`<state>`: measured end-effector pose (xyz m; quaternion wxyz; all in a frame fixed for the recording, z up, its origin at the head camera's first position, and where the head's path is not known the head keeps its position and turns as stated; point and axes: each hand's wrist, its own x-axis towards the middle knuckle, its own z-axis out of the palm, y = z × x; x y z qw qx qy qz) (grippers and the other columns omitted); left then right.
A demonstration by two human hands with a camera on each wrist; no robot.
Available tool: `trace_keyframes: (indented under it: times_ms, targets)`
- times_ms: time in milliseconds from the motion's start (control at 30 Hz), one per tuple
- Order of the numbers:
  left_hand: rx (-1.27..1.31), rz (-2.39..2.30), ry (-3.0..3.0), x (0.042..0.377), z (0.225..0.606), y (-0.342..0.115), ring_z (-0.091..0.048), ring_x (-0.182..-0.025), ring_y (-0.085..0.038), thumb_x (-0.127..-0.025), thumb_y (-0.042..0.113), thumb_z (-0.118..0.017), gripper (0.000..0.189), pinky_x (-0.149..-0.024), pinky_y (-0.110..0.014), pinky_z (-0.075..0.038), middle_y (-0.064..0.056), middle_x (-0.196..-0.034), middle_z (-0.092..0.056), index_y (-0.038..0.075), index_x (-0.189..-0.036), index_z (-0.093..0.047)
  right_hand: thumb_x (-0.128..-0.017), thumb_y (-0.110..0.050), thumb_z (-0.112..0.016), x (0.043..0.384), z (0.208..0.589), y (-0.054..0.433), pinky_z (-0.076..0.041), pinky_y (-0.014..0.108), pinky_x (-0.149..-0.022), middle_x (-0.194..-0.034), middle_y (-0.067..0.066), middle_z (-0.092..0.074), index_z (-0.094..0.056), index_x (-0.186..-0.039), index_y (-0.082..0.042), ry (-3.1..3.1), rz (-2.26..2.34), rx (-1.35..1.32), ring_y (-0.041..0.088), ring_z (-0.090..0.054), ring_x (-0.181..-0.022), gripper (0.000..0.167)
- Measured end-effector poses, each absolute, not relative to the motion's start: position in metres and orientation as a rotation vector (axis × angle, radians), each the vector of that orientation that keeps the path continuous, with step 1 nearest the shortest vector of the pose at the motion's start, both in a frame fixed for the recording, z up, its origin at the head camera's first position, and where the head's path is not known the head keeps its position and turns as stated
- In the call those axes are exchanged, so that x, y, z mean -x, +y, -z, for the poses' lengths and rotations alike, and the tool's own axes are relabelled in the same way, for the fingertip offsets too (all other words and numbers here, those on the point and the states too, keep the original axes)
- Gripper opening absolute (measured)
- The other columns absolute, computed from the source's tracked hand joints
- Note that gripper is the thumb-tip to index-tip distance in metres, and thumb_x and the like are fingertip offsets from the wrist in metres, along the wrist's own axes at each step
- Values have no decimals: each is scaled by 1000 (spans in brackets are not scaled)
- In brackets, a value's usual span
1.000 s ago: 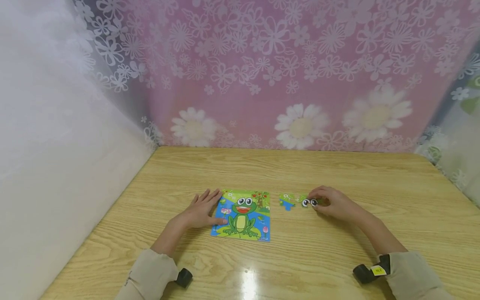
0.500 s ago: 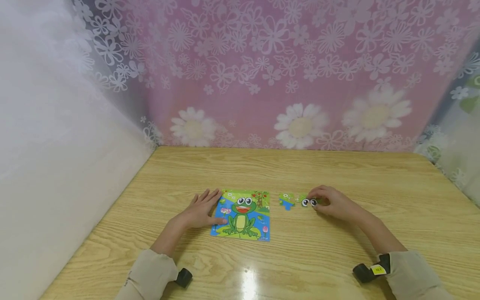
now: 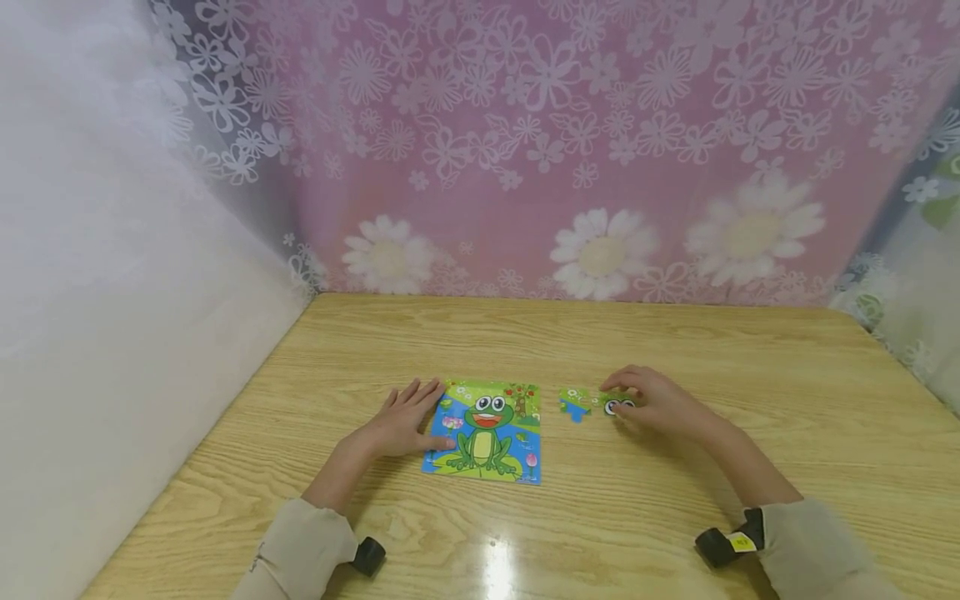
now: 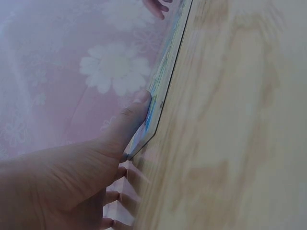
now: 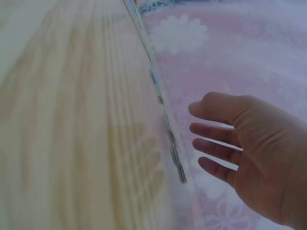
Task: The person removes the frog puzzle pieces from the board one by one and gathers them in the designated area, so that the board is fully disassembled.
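A square frog jigsaw puzzle point(image 3: 483, 437) lies flat on the table in the head view. My left hand point(image 3: 397, 423) rests at its left edge, thumb on the picture and fingers spread. The left wrist view shows that thumb point(image 4: 129, 120) against the edge of the puzzle point(image 4: 165, 72). To the right of the puzzle lie a green and blue puzzle piece point(image 3: 575, 403) and a puzzle piece with the frog's eyes point(image 3: 615, 407). My right hand point(image 3: 663, 404) is over the eye piece, partly covering it. Its fingers point(image 5: 216, 147) are apart and hold nothing in the right wrist view.
The wood-grain table point(image 3: 480, 333) extends on all sides of the puzzle. A pink flowered curtain point(image 3: 480, 208) hangs behind it, and a white cloth point(image 3: 135, 292) borders the left side.
My right hand has let go of the eye piece and shifted slightly up and left over it. My left hand and the puzzle stay where they were.
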<state>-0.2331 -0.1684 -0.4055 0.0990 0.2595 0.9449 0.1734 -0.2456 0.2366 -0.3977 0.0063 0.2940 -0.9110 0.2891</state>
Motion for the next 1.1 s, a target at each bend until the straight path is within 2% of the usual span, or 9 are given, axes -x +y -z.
trace_keyframes:
  times_ms: [267, 733, 967, 1100]
  targets:
    - [-770, -511, 2783, 233, 405, -168, 1, -137, -32, -81, 60, -57, 94, -105, -54, 3, -8, -152, -9, 9, -148, -15, -86, -7, -62, 251, 392, 200, -47, 42, -77, -111, 8, -57, -63, -111, -6, -2856, -866, -983, 29, -52, -99, 25]
    - [-766, -502, 2787, 233, 406, -169, 1, -137, -32, -81, 60, -57, 94, -105, -54, 3, -8, -152, -9, 9, -148, -16, -85, -11, -63, 263, 400, 138, -43, 40, -84, -108, 3, -59, -67, -104, -9, -2828, -762, -1066, 24, -50, -103, 20]
    - [-768, -499, 2795, 234, 407, -169, 1, -137, -32, -81, 60, -57, 94, -105, -54, 3, -8, -152, -9, 9, -148, -15, -85, -19, -66, 264, 403, 119, -45, 33, -74, -101, 2, -55, -68, -101, -9, -2847, -723, -991, 18, -48, -90, 18]
    - [-765, -477, 2801, 235, 408, -170, 1, -137, -31, -81, 61, -56, 95, -105, -54, 3, -8, -152, -9, 9, -148, -15, -84, -17, -67, 263, 404, 112, -44, 33, -74, -97, 2, -54, -67, -97, -8, -2844, -706, -925, 18, -47, -87, 15]
